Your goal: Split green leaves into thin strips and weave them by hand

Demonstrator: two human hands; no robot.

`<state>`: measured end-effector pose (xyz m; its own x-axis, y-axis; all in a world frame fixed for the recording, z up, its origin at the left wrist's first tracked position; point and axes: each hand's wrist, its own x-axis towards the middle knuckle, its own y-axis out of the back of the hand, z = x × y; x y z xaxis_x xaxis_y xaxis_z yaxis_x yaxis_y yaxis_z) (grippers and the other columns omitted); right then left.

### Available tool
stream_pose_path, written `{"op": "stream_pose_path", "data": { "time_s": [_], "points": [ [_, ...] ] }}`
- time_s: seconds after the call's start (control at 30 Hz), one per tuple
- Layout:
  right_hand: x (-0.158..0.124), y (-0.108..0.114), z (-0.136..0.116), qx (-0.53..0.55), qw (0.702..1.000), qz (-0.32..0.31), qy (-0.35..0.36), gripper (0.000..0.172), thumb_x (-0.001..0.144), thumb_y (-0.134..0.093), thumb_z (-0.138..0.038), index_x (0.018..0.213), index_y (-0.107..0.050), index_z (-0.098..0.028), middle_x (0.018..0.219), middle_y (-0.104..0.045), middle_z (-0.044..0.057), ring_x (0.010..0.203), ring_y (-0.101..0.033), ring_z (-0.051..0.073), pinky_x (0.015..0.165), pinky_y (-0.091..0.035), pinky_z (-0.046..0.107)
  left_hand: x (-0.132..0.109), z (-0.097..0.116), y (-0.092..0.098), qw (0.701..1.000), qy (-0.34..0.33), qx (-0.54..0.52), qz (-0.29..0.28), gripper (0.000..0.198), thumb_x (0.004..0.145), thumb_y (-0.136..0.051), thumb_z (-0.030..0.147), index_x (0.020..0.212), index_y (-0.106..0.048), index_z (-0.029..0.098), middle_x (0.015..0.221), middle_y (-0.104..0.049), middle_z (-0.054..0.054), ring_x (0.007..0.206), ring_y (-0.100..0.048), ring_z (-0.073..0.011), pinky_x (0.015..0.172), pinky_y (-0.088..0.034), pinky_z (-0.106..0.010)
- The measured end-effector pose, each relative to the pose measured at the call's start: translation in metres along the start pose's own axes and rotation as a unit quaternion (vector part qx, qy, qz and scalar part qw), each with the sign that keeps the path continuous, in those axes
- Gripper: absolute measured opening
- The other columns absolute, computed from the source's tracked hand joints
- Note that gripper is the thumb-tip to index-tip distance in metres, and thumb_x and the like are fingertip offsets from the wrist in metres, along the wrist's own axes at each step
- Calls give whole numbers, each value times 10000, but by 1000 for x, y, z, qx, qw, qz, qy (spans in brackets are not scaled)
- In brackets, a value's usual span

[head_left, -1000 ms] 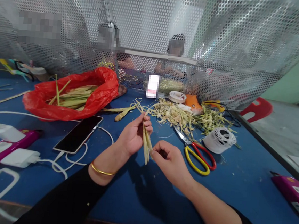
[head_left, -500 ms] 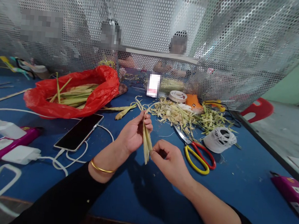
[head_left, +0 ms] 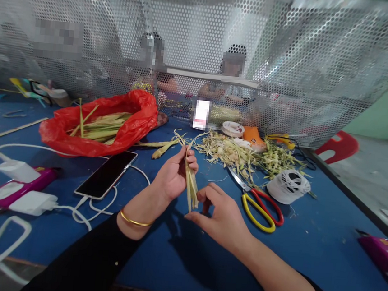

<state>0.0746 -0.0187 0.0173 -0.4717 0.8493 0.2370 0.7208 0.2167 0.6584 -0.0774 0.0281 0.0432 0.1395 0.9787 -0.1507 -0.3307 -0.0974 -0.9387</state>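
Fingers (head_left: pixel 188 159) of the left hand (head_left: pixel 173 175) pinch a bundle of pale leaf strips (head_left: pixel 190 186) upright above the tabletop (head_left: pixel 177 262) middle.
Right hand (head_left: pixel 220 213) hovers just beside the strips' lower end, fingers loosely parted; scissors (head_left: pixel 258 205) lie nearby toward the right edge.

On the blue table: 1 red plastic bag (head_left: pixel 121 125) with green stalks inside, too many to count. 1 phone (head_left: pixel 106 174), 1 pair of scissors (head_left: pixel 258 203), 1 white round fan (head_left: pixel 288 186). 2 pink devices: 1 at left (head_left: pixel 20 184), 1 at right edge (head_left: pixel 379 254). 2 white chargers approx. (head_left: pixel 17 171) (head_left: pixel 32 202). 1 red chair (head_left: pixel 338 144). 2 hands: left hand (head_left: pixel 174 175), right hand (head_left: pixel 220 213). 1 gold bangle (head_left: pixel 133 221).
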Motion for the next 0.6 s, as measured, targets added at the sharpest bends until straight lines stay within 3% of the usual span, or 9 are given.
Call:
{"op": "stream_pose_path", "data": {
  "time_s": [0.43, 0.6],
  "points": [
    [-1, -3, -1, -11, 1000, 7, 7, 238, 751, -686, -293, 696, -470, -209, 712, -467, -41, 567, -479, 105, 562, -367, 244, -4, -1, -4, 1000, 1, 2, 8, 252, 945, -392, 209, 738, -511, 131, 658, -471, 24, 491, -444, -30, 454, -411, -133],
    [0, 2, -3, 24, 999, 23, 4, 295, 656, -763, -352, 767, -531, -209, 754, -506, -20, 609, -496, 130, 592, -405, 267, -7, -1, -7, 998, -20, 56, 24, 198, 918, -443, 155, 742, -527, 122, 657, -478, 22, 481, -435, -24, 439, -385, -117]
  ]
}}
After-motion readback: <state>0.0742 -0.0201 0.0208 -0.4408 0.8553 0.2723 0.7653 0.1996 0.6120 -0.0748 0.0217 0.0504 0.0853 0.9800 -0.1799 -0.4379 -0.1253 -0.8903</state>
